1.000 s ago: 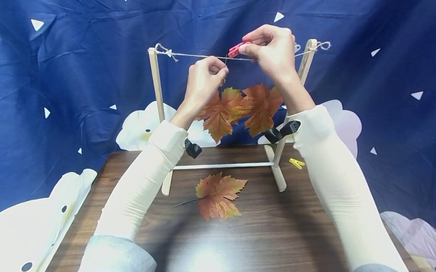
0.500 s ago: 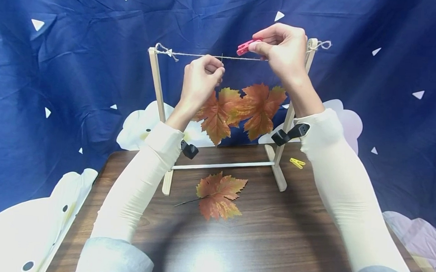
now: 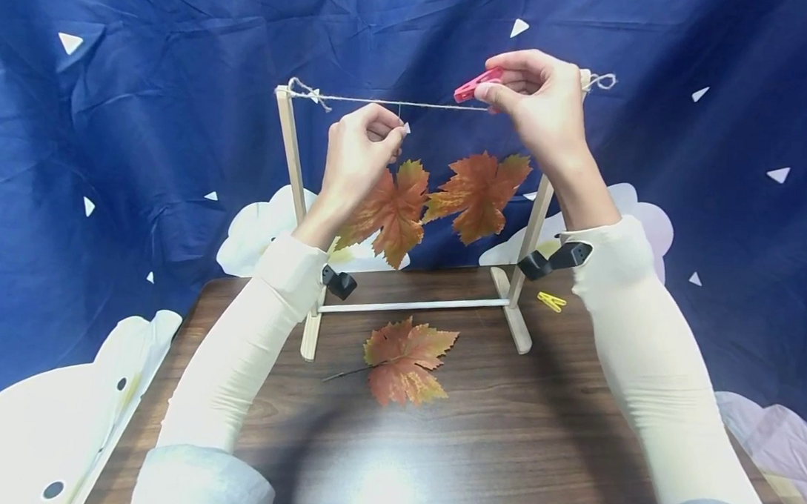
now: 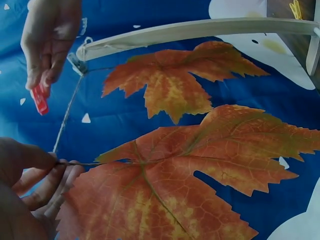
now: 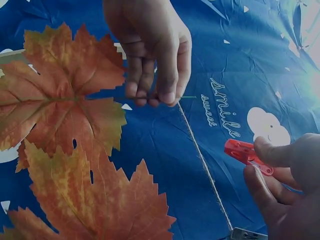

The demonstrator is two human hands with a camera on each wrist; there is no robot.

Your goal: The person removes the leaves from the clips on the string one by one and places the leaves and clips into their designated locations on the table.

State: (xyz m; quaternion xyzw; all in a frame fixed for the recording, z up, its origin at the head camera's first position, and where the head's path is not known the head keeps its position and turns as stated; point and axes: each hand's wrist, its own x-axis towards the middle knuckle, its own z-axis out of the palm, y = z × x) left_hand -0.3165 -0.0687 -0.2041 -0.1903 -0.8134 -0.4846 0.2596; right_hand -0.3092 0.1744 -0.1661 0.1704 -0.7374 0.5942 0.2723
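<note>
Saw a dark brown table [image 3: 491, 426] beneath everything, with a light wooden rack [image 3: 290, 144] standing near the far edge, braced low down by a white crossbar [image 3: 415, 306]. Noted a string [image 3: 345, 99] stretched across the rack's top, probably soft and fibrous, apt to give and bounce under pressure.

Found the held leaf [image 3: 393, 214] off the table, hanging below the string between the rack's two sides. Judged thin, very light and bendy at the lobes, likely to swing or twist at a touch and to crease if squeezed. Saw a hanging leaf [image 3: 483, 195] just to its right, and a spare leaf [image 3: 406, 363] lying on the table in front of the crossbar, tail pointing towards the left edge; judged equally easy to lift.

Saw the left hand [image 3: 360, 152] pinching between thumb and fingers just under the string, and the right hand [image 3: 549, 109] gripping a peg, nose aimed leftward, apart from the string.

Judged that red peg [image 3: 477, 85] light, stiff and smooth, best squeezed at the tail end. Could not tell whether its nose was parted. Spotted a yellow peg [image 3: 551, 302] near the far edge, just right of the rack, and a pale peg [image 4: 76, 65] on the string, seemingly holding the hanging leaf.

Noted last the held leaf's slender stem [image 4: 82, 163], caught in the left hand's pinch: the best hold, high up and clear of the toothed blade. Could not tell whether touching the string.
</note>
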